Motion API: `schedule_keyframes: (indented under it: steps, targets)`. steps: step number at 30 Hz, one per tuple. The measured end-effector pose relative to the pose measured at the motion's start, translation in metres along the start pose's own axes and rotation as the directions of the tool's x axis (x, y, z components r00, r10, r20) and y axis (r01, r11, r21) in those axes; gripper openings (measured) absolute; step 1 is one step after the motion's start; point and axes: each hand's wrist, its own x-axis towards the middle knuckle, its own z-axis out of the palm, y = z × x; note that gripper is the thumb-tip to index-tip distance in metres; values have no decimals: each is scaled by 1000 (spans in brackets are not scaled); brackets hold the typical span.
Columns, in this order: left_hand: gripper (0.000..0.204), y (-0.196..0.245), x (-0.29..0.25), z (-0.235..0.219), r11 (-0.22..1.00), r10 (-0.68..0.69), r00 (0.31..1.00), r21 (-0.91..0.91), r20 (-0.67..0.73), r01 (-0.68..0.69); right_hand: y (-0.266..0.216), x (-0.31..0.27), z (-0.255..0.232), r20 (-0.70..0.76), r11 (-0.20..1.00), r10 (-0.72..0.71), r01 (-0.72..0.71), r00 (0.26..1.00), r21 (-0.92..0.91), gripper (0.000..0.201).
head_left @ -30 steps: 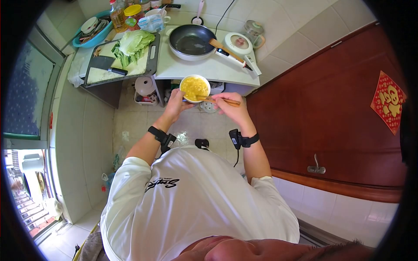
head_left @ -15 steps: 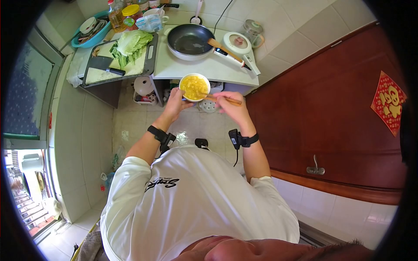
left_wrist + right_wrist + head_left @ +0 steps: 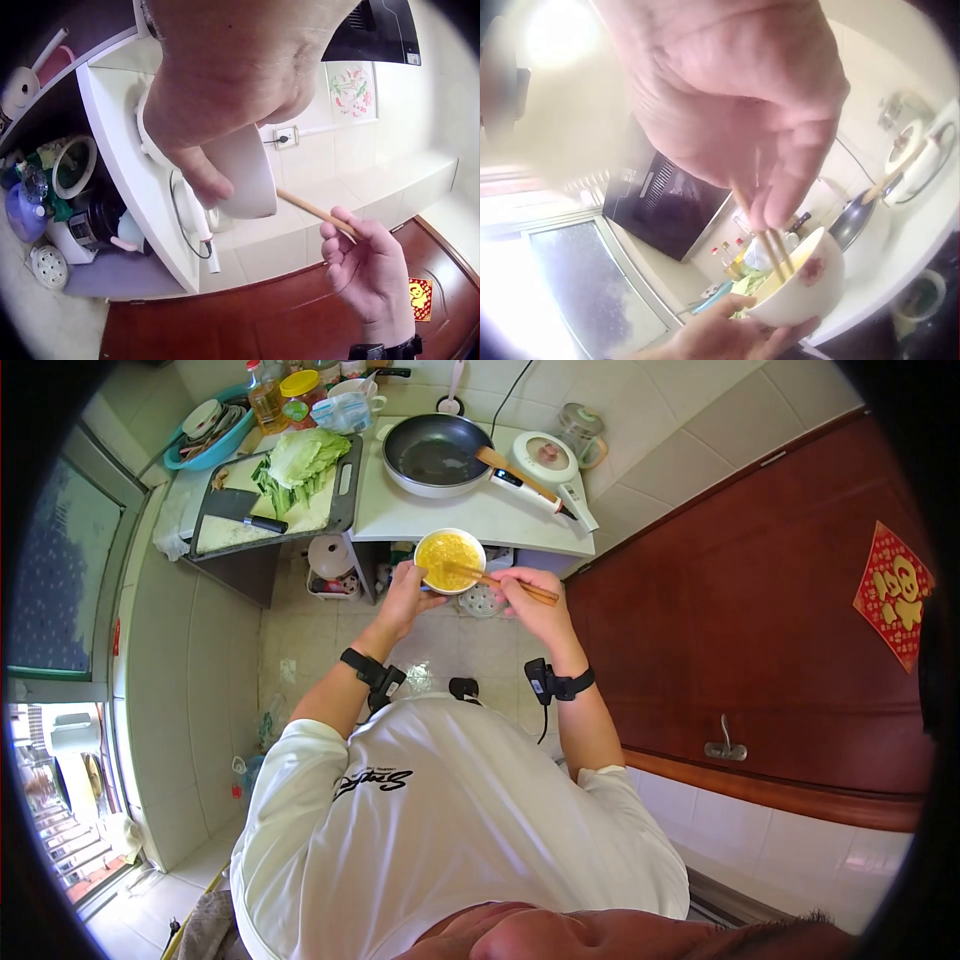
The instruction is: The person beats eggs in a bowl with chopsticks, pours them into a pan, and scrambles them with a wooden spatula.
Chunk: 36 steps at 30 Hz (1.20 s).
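My left hand grips a white bowl by its side and underside, out in front of the counter's edge. Yellow beaten egg fills much of the bowl. In my right hand I hold a pair of wooden chopsticks, pinched between thumb and fingers, their tips down in the egg. The right wrist view shows the chopsticks slanting over the rim and a reddish pattern on the bowl's outside. From the left wrist, my thumb lies along the bowl's wall.
On the counter stand a frying pan with a wooden spatula across it, and a white lidded appliance. Leafy greens and a black-handled knife lie on the cutting board. A reddish-brown door is at right.
The chopsticks have swept through the egg, their tips shifting within the bowl. The bowl has moved slightly right, and both hands keep their hold.
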Motion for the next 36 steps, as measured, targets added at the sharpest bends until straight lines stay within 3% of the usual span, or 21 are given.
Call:
schedule_keyframes:
  steps: [3,6,9,12,14,15,17,18,20,21,23,24,26,30,32,33,35,36]
  targets:
    - [42,-3,2,-3,1000,-4,1000,-13,-7,4,6,1,0,-36,994,-72,69,997,-82,24]
    - [40,-3,4,-3,1000,-7,1000,-8,23,7,3,1,0,-64,999,-7,10,998,45,24]
    - [39,-3,1,-2,1000,8,1000,-21,-6,-8,4,1,-1,-25,996,-1,-1,1000,-89,24]
    - [38,-5,3,-3,1000,-1,1000,-8,-4,1,5,0,-1,-46,999,-14,16,999,45,23]
    - [39,-7,3,-4,1000,2,1000,-28,-6,-2,8,0,-1,0,987,-60,59,998,-148,22]
    - [39,-5,3,-4,1000,3,1000,-28,-7,-3,8,1,1,2,987,-61,60,998,-148,22]
    - [40,-4,2,-2,1000,6,1000,-25,-5,-6,8,1,2,-97,995,-83,88,992,48,22]
    - [40,-3,3,-2,1000,7,1000,-27,-4,-7,6,1,1,-97,995,-84,89,992,46,22]
    - [41,-3,2,-2,999,18,1000,-38,9,-18,4,0,-1,27,992,-42,45,999,-120,22]
    - [41,-3,1,-3,999,19,1000,-37,9,-18,5,1,0,27,992,-43,46,999,-119,22]
    - [42,-3,2,-2,1000,7,1000,-13,-11,-7,7,3,1,-126,997,-75,79,989,24,22]
    - [42,-3,2,-2,1000,7,1000,-14,-10,-7,5,2,0,-127,997,-75,78,989,23,22]
    - [43,-4,1,-4,1000,13,1000,-16,11,-13,2,1,0,45,997,25,-22,999,-72,22]
    - [42,-3,1,-1,1000,0,1000,-8,-17,0,5,0,1,-106,998,-54,57,993,28,21]
    - [41,-4,1,-3,1000,5,1000,-7,-5,-5,-2,-1,2,43,995,13,-9,999,-95,21]
    - [41,-3,1,-3,1000,7,1000,-6,-5,-7,-1,-1,2,43,995,11,-7,999,-95,21]
    - [40,-4,1,-2,1000,3,1000,-9,-14,-3,2,0,3,-101,999,-42,40,994,-20,21]
    - [40,-4,1,-2,1000,2,1000,-10,-15,-2,3,-1,2,-100,999,-41,39,994,-21,21]
